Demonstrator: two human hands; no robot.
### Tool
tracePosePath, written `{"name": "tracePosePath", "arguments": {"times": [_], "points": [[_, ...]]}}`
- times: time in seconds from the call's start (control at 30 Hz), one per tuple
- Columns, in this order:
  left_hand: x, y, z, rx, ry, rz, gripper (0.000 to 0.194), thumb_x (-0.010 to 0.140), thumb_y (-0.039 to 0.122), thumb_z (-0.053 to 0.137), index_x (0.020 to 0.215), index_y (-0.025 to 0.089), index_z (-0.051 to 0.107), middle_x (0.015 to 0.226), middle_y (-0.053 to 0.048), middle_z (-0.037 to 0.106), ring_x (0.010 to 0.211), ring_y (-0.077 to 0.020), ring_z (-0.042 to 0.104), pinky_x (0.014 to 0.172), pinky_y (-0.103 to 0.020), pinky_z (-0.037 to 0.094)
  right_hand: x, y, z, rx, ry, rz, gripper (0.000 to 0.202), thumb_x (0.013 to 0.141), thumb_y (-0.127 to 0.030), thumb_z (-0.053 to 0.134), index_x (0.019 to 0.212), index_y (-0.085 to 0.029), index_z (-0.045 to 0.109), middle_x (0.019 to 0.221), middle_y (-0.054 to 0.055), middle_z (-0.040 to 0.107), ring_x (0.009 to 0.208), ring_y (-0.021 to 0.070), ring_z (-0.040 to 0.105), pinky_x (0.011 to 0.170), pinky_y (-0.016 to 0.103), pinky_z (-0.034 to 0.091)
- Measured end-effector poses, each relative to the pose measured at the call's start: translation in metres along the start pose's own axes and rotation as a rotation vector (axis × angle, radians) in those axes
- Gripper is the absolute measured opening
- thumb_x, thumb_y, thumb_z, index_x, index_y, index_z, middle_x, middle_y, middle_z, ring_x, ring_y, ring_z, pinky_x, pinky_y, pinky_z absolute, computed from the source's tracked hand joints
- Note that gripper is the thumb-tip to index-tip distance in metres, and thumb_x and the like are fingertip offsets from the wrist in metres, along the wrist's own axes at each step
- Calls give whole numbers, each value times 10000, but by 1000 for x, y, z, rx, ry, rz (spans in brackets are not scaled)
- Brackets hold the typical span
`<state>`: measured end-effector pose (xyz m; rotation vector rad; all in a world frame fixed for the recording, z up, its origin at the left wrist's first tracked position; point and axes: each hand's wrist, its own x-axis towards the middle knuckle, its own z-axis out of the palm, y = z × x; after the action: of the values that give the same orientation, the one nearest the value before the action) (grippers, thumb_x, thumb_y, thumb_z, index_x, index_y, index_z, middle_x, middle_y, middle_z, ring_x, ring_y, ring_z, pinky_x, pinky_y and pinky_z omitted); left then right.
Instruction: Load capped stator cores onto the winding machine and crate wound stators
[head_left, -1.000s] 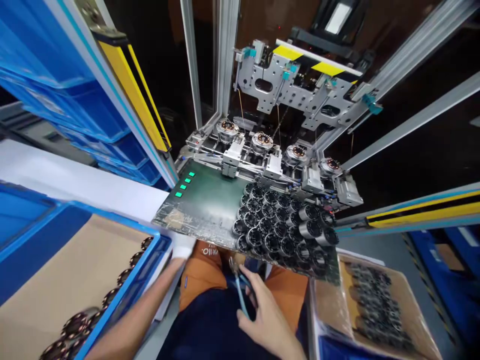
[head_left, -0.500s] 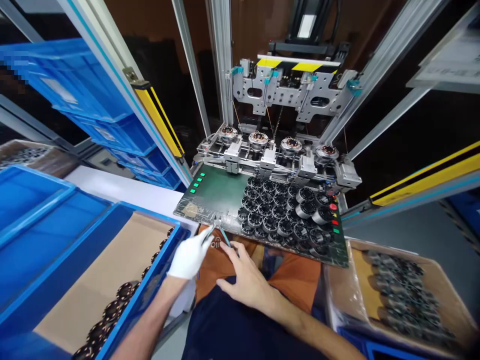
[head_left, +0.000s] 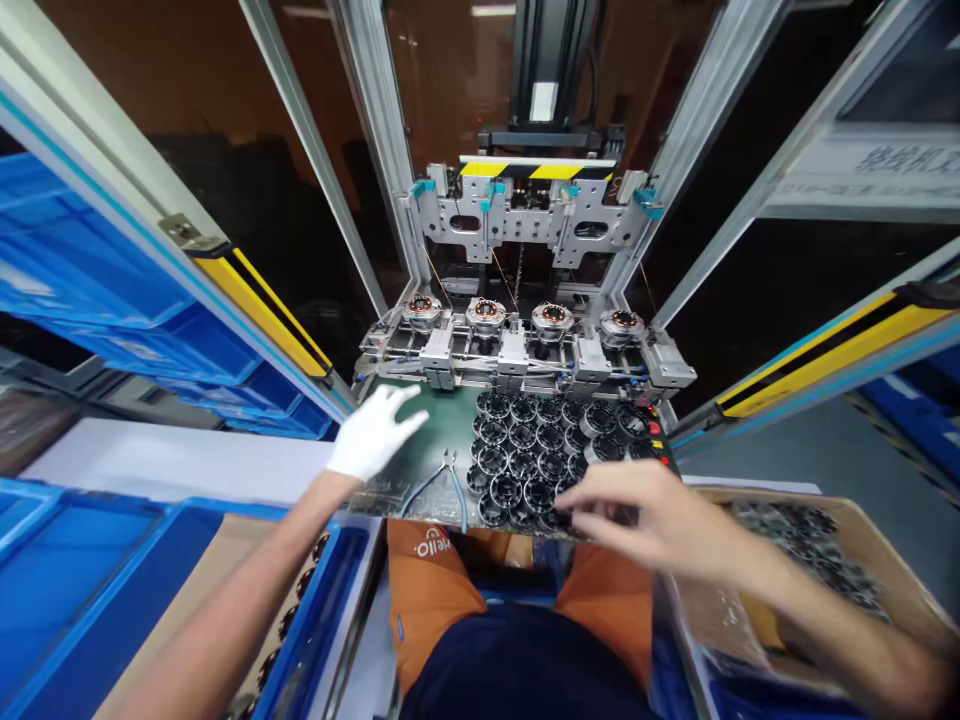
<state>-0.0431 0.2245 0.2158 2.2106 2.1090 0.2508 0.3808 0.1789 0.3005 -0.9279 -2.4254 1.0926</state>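
Observation:
My left hand (head_left: pixel 375 432), in a white glove, hovers over the left part of the green work board (head_left: pixel 439 425) with its fingers spread and nothing in them. Cutting pliers (head_left: pixel 449 462) with blue handles lie on the board's front edge, jaws pointing away from me and handles apart; neither hand touches them. Bare and blurred by motion, my right hand (head_left: pixel 630 505) is over the front right of the packed black and silver ring-shaped motor cores (head_left: pixel 523 436). Its fingers are apart, close to the front cores; whether they touch one is unclear.
Behind the board stands a winding machine (head_left: pixel 512 345) with several copper-wound cores in its holders. A blue crate (head_left: pixel 341 590) with wound cores sits at left, a carton (head_left: pixel 847 510) of grey parts at right. Yellow guard bars (head_left: pixel 262 310) flank the machine.
The pliers, held by both hands over my lap before, now lie on the board. My left hand has moved up over the board; my right hand has swung right to the cores. The view has shifted.

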Motion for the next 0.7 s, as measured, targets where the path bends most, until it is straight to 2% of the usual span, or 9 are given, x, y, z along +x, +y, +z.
{"name": "tracePosePath", "arguments": {"times": [0.07,0.13,0.2,0.3,0.4,0.5,0.7], "points": [[55,-7,-31,29,93,43,573,1181,573,515,1653,267,624,1561,-132,656,1401,-326,679,1206,-427,555,48,5,-40,-213,34,15,228,1113,-341,695,1176,-261,899,992,23,866,793,163,770,797,305,619],[114,-9,-53,67,137,95,545,1171,520,538,1636,258,649,1618,-144,617,1480,-369,598,1271,-483,496,111,15,-72,-417,36,131,241,1116,-299,687,1214,-232,897,1053,35,880,909,185,807,940,336,637],[166,-6,-63,106,129,145,549,1135,460,615,1639,248,659,1699,-158,566,1517,-411,551,1266,-531,489,177,28,-92,-512,80,210,260,1127,-269,684,1301,-188,860,1074,65,866,1027,237,812,1064,418,629],[219,-4,-61,152,70,206,498,1117,384,672,1589,228,695,1713,-173,570,1511,-411,565,1217,-565,533,255,51,-100,-624,89,336,378,1129,-409,771,1426,-175,745,1335,109,791,1203,280,780,1103,526,656],[241,-8,-53,181,9,268,382,1109,393,741,1439,201,747,1558,-142,683,1423,-348,650,1187,-577,574,295,69,-93,-705,62,425,419,1119,-453,791,1432,-182,721,1452,126,730,1264,295,752,1086,530,675],[247,-15,-49,198,-11,306,355,1102,419,771,1364,180,756,1478,-129,718,1389,-331,678,1185,-583,584,310,77,-89,-757,37,449,404,1121,-443,788,1426,-185,725,1444,125,732,1256,290,752,1079,522,677],[251,-19,-47,191,-12,302,302,1096,416,770,1270,171,790,1414,-122,749,1372,-320,681,1194,-572,565,325,56,-108,-799,54,396,389,1125,-459,777,1398,-184,740,1444,124,737,1309,306,734,1141,558,643]]}}
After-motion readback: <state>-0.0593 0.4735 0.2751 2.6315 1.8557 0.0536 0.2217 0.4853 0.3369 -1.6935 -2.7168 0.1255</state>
